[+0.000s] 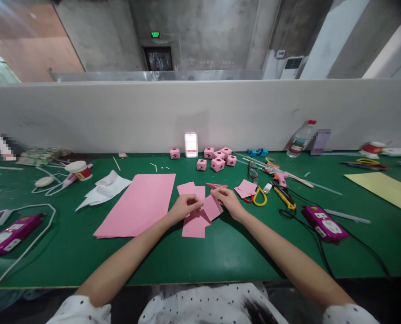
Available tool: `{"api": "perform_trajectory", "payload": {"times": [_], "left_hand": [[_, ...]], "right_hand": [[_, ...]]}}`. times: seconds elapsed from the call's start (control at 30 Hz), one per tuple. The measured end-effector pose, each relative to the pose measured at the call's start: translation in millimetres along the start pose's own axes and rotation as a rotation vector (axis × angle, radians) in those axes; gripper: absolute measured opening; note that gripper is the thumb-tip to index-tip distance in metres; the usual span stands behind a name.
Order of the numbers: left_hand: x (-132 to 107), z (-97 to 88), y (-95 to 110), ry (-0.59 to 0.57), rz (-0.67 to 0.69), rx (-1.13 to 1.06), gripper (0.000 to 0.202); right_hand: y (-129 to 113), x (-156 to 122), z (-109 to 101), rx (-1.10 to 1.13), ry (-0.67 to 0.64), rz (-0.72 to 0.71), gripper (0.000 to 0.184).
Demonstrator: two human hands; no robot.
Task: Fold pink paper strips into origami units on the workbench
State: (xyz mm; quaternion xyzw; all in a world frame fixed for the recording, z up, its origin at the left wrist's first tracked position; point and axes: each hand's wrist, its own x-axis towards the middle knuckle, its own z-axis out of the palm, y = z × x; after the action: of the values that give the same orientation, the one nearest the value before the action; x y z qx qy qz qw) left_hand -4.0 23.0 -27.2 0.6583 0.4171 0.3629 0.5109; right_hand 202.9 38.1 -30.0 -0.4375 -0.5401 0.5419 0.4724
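My left hand [184, 206] and my right hand [228, 200] both pinch a small pink paper square [212, 207] just above the green table [220, 252]. Under it lie more pink paper pieces [193, 225]. A big pink sheet [140, 204] lies to the left of my left hand. A folded pink piece [216, 185] sits just beyond my right hand, and another small stack of pink squares [245, 187] lies to its right. Several finished pink paper cubes [217, 159] stand further back by the white partition.
Yellow-handled scissors [259, 197], a glue gun [281, 178] and a yellow utility knife [284, 197] lie right of my hands. Purple power strips sit at the right [323, 222] and far left [10, 234]. White crumpled paper [102, 189], a bottle [300, 139] and yellow paper [385, 189] also lie about.
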Motion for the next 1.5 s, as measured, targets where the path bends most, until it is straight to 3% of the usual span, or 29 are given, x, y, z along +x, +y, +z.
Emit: {"api": "perform_trajectory", "payload": {"times": [0.23, 0.47, 0.83, 1.2, 1.5], "left_hand": [[1.2, 0.7, 1.3, 0.117, 0.051, 0.013, 0.031], [1.2, -0.9, 4.1, 0.174, 0.105, -0.007, 0.033], [1.8, -0.6, 6.6, 0.206, 0.088, -0.012, 0.024], [1.3, -3.1, 6.1, 0.217, 0.069, 0.020, 0.029], [3.2, -6.2, 8.6, 0.197, 0.043, 0.035, 0.032]], "right_hand": [[0.8, -0.5, 2.3, -0.016, 0.037, 0.015, 0.041], [-1.2, -0.7, 2.0, 0.052, -0.021, 0.049, 0.040], [-0.3, 0.6, 0.0, 0.079, -0.039, 0.076, 0.040], [0.0, 4.5, -6.7, -0.017, -0.098, 0.107, 0.039], [6.0, 5.7, -4.5, -0.015, -0.052, 0.056, 0.038]]}}
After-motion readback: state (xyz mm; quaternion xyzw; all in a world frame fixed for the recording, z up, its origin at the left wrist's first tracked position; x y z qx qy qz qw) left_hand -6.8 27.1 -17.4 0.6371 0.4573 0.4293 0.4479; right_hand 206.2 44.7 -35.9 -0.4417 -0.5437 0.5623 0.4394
